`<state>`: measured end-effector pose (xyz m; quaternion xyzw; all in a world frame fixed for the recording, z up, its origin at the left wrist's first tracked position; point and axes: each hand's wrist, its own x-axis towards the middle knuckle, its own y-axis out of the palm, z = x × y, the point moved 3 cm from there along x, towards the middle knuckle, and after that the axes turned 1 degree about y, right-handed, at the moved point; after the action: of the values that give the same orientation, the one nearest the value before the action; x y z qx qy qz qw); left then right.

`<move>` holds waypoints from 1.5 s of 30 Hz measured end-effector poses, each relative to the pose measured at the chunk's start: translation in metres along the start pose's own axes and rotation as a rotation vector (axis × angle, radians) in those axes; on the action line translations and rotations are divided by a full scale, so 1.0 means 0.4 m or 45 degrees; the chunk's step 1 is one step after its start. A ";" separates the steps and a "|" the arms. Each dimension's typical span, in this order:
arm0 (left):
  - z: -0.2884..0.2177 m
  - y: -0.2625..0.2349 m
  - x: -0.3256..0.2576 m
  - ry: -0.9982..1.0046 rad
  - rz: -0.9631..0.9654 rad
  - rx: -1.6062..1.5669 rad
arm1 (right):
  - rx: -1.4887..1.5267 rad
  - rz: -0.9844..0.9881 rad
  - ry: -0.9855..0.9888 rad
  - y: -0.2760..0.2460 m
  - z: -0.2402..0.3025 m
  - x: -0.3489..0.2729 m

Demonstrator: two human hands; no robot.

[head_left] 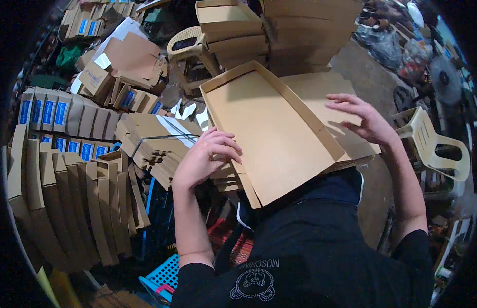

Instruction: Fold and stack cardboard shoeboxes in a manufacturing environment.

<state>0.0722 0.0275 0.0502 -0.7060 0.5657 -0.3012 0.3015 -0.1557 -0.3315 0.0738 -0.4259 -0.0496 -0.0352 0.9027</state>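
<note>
A shallow brown cardboard tray [272, 133] lies tilted above my lap. Its far and right walls stand up, while the near side shows no raised wall. My left hand [214, 149] grips the tray's left edge, fingers bent over onto the inside and the thumb hidden. Off to the right, my right hand [359, 117] has its fingers apart and holds nothing. It hovers over flat cardboard sheets [320, 84], which are stacked partly under the tray. Whether the fingertips touch these sheets I cannot tell.
Tall stacks of cardboard trays [231, 31] stand beyond, beside a beige stool [189, 43]. Folded cardboard boxes [74, 190] line the left, with a strapped cardboard bundle [161, 133] nearer. A cream plastic chair [433, 143] is at right, a blue basket [164, 274] low at left.
</note>
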 end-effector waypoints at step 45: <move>-0.006 0.139 0.076 0.190 -0.428 0.125 | -0.538 -0.305 -0.320 0.213 0.069 -0.065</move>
<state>0.0415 -0.0125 0.0116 -0.7507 0.4453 -0.4259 0.2384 -0.1743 -0.2556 0.0230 -0.5969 -0.2029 -0.0983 0.7700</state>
